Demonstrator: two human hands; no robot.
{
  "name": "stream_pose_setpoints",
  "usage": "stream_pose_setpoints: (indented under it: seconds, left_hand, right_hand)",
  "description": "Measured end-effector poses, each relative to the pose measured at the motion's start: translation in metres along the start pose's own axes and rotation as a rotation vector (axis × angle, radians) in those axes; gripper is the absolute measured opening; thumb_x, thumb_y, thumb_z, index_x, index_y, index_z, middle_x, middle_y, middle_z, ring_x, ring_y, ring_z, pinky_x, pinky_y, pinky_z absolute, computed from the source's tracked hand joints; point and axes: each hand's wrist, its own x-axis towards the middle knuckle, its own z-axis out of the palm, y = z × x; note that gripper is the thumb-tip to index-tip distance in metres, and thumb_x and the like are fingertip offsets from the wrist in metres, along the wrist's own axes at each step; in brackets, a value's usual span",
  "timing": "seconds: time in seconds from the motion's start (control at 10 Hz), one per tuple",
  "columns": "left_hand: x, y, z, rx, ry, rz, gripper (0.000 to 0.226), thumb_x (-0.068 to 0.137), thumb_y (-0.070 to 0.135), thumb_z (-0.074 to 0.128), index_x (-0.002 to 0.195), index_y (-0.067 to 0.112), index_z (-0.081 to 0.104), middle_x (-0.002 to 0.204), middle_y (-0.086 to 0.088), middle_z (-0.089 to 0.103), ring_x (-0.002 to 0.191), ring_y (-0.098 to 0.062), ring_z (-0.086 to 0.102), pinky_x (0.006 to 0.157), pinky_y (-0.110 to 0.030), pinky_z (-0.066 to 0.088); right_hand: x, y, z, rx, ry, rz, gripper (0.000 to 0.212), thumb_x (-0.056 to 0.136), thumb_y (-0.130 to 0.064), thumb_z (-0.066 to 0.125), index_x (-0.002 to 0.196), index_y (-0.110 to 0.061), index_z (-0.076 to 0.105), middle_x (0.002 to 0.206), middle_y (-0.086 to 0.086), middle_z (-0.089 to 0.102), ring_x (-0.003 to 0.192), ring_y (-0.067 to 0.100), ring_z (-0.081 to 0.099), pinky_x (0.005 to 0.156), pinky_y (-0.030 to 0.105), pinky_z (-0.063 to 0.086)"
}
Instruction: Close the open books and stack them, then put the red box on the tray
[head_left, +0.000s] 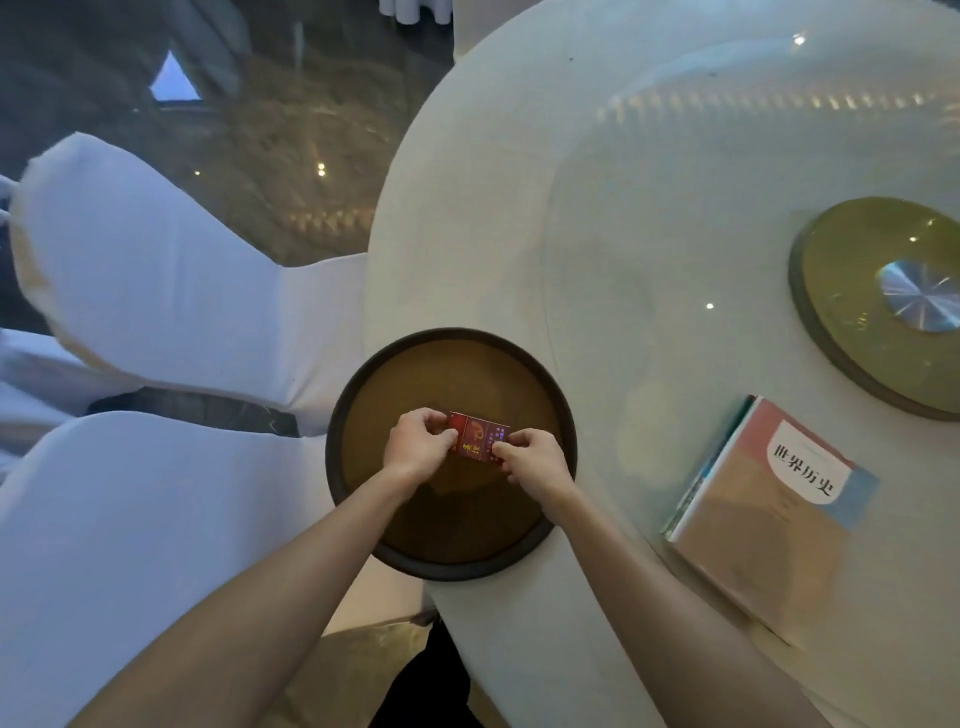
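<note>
A small red box (477, 434) with gold print lies over the middle of the round brown tray (457, 558), which sits at the table's near left edge. My left hand (420, 442) grips the box's left end and my right hand (535, 459) pinches its right end. Whether the box rests on the tray or hovers just above it, I cannot tell. To the right, closed books (763, 512) lie stacked on the table, the top one pink and white with black characters on its cover.
The round table (493, 208) carries a glass turntable (675, 234) with a gold hub (878, 301) at the right. Two white-covered chairs (171, 291) stand close on the left. The tray overhangs the table's edge slightly.
</note>
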Motion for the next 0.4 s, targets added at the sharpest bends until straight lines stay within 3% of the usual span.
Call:
stream_pose_setpoints:
  seconds: [0.2,0.3,0.4]
  left_hand:
    - [0.008,-0.005,0.000,0.109,-0.090,0.010,0.042,0.091,0.029,0.072,0.128,0.013,0.063,0.113,-0.001,0.069,0.092,-0.008,0.061,0.061,-0.013,0.043]
    - [0.006,0.000,-0.002,0.165,-0.092,0.043,0.043,0.092,0.030,0.070,0.130,0.013,0.061,0.120,-0.005,0.067,0.097,-0.011,0.060,0.065,-0.015,0.046]
    - [0.002,0.015,-0.001,0.326,0.006,0.142,0.050,0.091,0.039,0.068,0.134,0.017,0.057,0.126,-0.005,0.061,0.108,-0.018,0.062,0.081,-0.030,0.057]
  right_hand:
    - [0.001,0.000,0.003,-0.025,-0.047,-0.003,0.047,0.096,-0.031,0.068,0.137,-0.007,0.063,0.121,0.007,0.072,0.110,0.020,0.069,0.099,0.044,0.059]
    - [-0.002,0.000,0.001,-0.042,-0.060,-0.011,0.049,0.097,-0.033,0.067,0.139,-0.009,0.062,0.127,0.007,0.070,0.114,0.020,0.067,0.101,0.042,0.058]
    - [-0.010,0.003,-0.011,-0.219,0.091,-0.089,0.048,0.098,-0.038,0.062,0.139,-0.014,0.062,0.135,0.004,0.067,0.123,0.020,0.063,0.104,0.039,0.054]
